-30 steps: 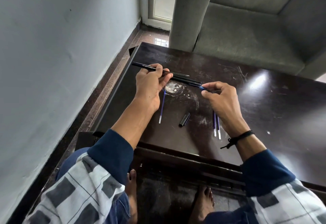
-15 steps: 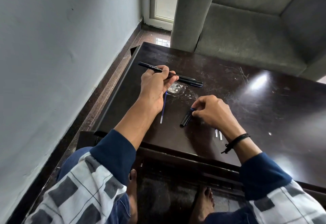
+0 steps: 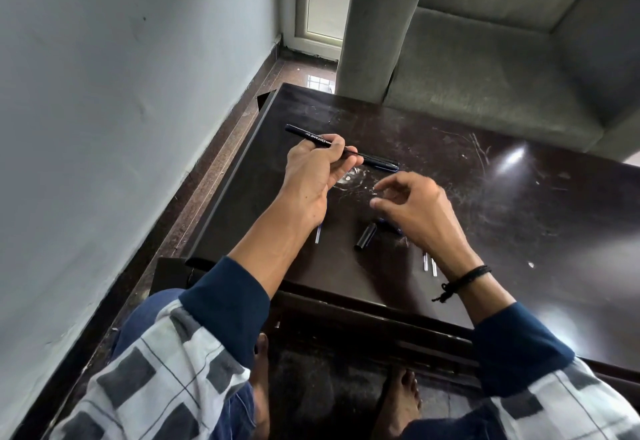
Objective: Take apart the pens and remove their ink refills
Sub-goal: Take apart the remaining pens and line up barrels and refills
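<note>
In the head view, a dark, scratched worktop [image 3: 519,204] is seen from above, with a grey sofa [image 3: 485,58] behind it and a pale wall on the left. A black pen [image 3: 306,134] with white lettering is gripped by the left hand [image 3: 317,179], pinched between curled fingers and thumb and held above the far left part of the worktop, slanting down to the right. A dark length [image 3: 379,162] is seen running on beyond the fingertips; whether it belongs to the same pen or lies on the worktop behind cannot be told.

The right hand [image 3: 417,212] is held just above the middle of the worktop, fingers loosely bent and slightly blurred, with nothing gripped. A black cap [image 3: 365,237] lies just beside it, and a small blue piece [image 3: 389,225] lies between cap and hand, partly covered. One ink refill [image 3: 318,233] is mostly hidden under the left wrist. Two more refills [image 3: 429,265] lie side by side near the right wrist, on which a black cord bracelet [image 3: 467,277] is worn.
</note>
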A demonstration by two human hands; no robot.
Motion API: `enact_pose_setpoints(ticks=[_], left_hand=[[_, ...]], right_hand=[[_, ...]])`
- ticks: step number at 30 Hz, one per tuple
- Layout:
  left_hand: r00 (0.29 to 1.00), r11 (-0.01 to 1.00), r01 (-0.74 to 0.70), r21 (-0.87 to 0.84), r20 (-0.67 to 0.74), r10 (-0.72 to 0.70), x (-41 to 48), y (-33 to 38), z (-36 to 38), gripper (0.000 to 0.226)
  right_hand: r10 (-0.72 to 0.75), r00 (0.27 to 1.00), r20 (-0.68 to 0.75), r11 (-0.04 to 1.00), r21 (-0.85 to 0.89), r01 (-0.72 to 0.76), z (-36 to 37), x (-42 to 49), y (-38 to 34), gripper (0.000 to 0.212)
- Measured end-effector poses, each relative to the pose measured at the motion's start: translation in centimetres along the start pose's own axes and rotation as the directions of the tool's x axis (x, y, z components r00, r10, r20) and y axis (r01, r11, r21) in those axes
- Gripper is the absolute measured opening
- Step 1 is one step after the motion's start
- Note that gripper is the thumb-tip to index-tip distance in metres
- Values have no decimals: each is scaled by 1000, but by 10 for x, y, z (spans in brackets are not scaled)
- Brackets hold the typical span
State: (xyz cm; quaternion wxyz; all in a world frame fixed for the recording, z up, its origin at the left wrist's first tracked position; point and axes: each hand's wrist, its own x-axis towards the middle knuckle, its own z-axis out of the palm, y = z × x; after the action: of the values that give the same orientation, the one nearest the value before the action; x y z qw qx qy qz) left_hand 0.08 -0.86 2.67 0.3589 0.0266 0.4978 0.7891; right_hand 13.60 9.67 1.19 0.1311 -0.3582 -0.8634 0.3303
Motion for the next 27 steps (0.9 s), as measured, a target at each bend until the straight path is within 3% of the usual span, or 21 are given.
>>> enact_pose_setpoints(ticks=[5, 10, 13, 19, 24, 27], left_hand=[[999, 999, 33, -9, 29, -33, -2, -7, 4, 7], [999, 998, 40, -54, 32, -39, -4, -8, 7, 4], [998, 997, 54, -56, 38, -52, -5, -11, 9, 11], [994, 996, 83, -34, 77, -80, -8, -15, 10, 18], [997, 996, 69, -51, 46, -67, -6, -9, 6, 12], [997, 997, 71, -32, 31, -70, -5, -7, 4, 12]], right_hand=[[130, 991, 25, 842, 525, -124, 5, -3, -9, 13], [263, 959, 107, 583, 774, -246, 3, -4, -11, 16], [266, 949, 167, 448, 851, -275, 2, -5, -12, 12], [279, 944, 177, 272, 928, -254, 1, -6, -13, 12], [345, 935, 82, 198, 967, -158, -6, -2, -12, 5], [405, 914, -23, 218, 973, -73, -12, 0, -9, 5]])
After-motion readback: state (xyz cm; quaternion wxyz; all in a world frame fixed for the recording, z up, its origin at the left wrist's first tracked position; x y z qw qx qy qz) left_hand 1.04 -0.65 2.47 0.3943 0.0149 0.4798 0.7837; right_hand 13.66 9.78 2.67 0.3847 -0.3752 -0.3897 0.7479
